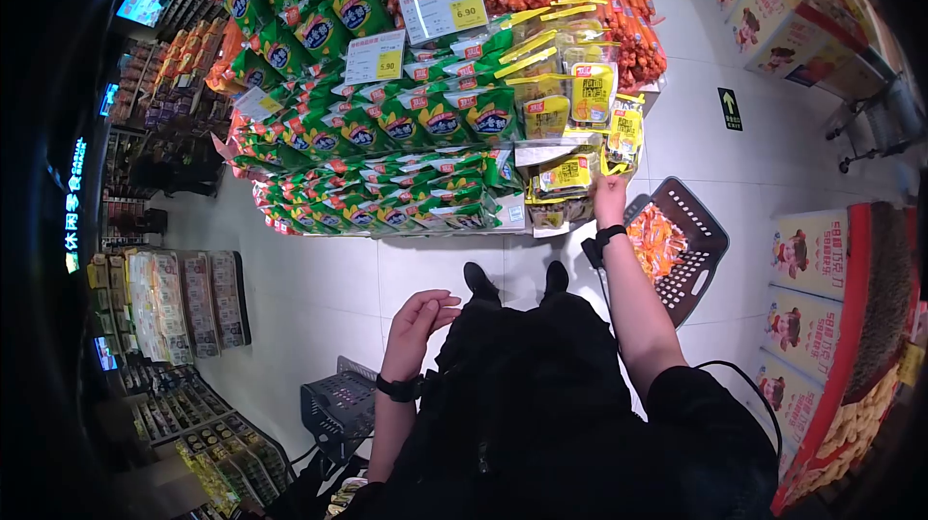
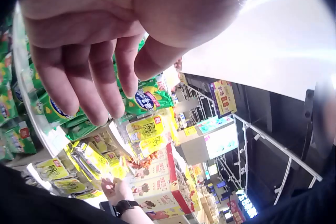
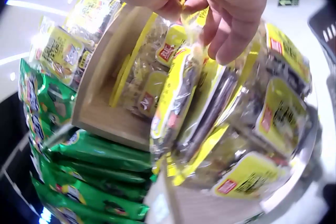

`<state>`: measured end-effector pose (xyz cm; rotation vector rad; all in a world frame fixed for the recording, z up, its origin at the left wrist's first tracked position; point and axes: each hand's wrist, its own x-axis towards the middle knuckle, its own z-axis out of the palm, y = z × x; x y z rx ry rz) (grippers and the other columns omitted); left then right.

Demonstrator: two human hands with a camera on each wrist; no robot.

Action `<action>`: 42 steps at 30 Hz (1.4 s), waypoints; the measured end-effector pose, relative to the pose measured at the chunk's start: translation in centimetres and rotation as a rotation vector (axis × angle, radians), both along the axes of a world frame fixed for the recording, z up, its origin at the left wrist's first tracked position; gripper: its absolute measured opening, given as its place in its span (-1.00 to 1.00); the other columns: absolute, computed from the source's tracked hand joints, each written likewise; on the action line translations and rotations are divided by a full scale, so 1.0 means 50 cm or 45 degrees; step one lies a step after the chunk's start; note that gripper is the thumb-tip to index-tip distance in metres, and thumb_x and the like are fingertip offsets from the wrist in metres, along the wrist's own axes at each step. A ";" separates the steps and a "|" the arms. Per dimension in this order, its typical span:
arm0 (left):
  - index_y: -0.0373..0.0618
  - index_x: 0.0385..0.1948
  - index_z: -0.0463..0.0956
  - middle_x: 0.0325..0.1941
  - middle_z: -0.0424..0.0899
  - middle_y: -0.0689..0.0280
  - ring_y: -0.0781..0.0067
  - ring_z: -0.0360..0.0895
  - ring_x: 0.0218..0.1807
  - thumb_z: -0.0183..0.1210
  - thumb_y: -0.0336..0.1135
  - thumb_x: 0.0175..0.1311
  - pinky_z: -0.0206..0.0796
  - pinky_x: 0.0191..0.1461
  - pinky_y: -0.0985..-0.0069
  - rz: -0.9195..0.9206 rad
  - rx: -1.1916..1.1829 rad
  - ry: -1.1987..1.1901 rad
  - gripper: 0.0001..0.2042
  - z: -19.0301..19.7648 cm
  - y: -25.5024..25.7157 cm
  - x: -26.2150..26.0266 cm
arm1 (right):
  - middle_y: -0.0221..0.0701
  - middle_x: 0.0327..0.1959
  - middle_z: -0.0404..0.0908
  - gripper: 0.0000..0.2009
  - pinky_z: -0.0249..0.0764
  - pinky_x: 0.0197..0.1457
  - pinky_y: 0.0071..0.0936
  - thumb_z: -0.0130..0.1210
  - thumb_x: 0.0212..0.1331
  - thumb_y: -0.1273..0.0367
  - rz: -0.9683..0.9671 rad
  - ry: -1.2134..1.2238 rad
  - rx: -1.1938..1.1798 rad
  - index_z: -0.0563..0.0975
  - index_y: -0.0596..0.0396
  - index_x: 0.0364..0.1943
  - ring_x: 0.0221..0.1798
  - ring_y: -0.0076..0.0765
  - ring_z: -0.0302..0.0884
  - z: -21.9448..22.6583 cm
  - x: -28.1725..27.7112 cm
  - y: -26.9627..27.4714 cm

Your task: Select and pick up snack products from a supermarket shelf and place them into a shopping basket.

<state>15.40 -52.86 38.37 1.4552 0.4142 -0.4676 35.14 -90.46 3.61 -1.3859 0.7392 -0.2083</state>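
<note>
My right hand [image 1: 611, 199] is at the right front corner of a stacked snack display. In the right wrist view its thumb and fingers pinch the top edge of a yellow, partly clear snack packet [image 3: 176, 95]. That packet stands upright among similar yellow packets [image 3: 249, 176] in a wooden compartment [image 3: 102, 98]. My left hand [image 1: 419, 319] hangs in the air before my body, fingers loosely bent and holding nothing. In the left wrist view, green snack bags [image 2: 149, 100] show beyond the left fingers.
A dark shopping basket [image 1: 710, 230] with orange-wrapped snacks [image 1: 657, 245] stands on the floor at right. Green bags [image 1: 353, 129] fill the display's left side, with price signs [image 1: 443, 10] above. Another basket [image 1: 333, 409] is at lower left. Printed cartons [image 1: 810, 307] stand at far right.
</note>
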 end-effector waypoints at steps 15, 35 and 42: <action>-0.23 0.29 0.59 0.21 0.81 0.12 0.32 0.79 0.19 0.01 -0.30 0.80 0.57 0.42 0.37 -0.196 0.050 -0.136 -0.71 0.010 -0.012 0.047 | -0.51 -0.12 0.75 -0.83 0.62 0.01 -0.50 0.35 0.55 0.34 0.048 -0.128 0.501 0.71 0.09 0.05 -0.14 -0.56 0.66 0.210 -0.165 -0.015; -0.25 0.39 0.58 0.29 0.76 0.27 0.49 0.67 0.30 0.41 -0.47 0.50 0.50 0.44 0.44 -0.873 -0.045 -0.367 -0.54 0.028 -0.208 0.163 | -0.34 0.01 0.84 -0.75 0.75 0.13 -0.49 0.37 0.50 0.43 0.440 -0.473 0.650 0.66 0.21 0.14 0.01 -0.50 0.80 0.586 -0.425 -0.023; -0.27 0.37 0.59 0.31 0.76 0.21 0.41 0.69 0.33 0.39 -0.59 0.46 0.52 0.47 0.40 -0.820 -0.126 -0.276 -0.55 0.019 -0.171 0.143 | -0.11 0.15 0.84 -0.61 0.75 0.26 -0.35 0.43 0.32 0.62 0.692 -0.633 0.215 0.65 0.30 0.22 0.18 -0.26 0.84 0.740 -0.389 -0.008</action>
